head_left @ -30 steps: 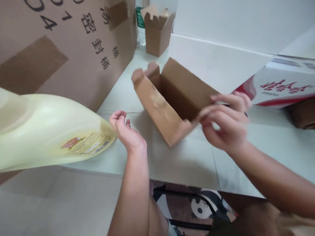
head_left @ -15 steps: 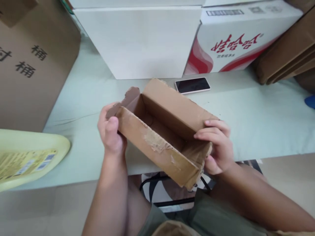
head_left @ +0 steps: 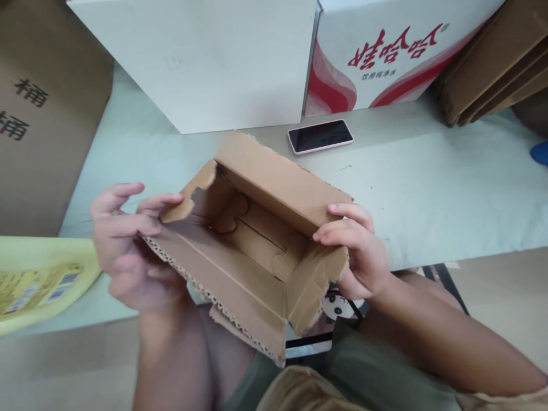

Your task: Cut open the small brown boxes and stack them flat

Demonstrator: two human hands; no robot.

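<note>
My right grip has its thumb tip hidden behind the end flap of the cardboard box. That box also covers part of the panda print. The left edge crops the yellow bottle; the right edge cuts off a blue thing I can't identify.

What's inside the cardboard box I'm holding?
Only inner walls and bottom flaps show inside the cardboard box; its left flap partly hides that end, and anything beneath the bottom is covered.

"娃哈哈", "饮用纯净水" on red-white carton; "桶" on brown box
</note>
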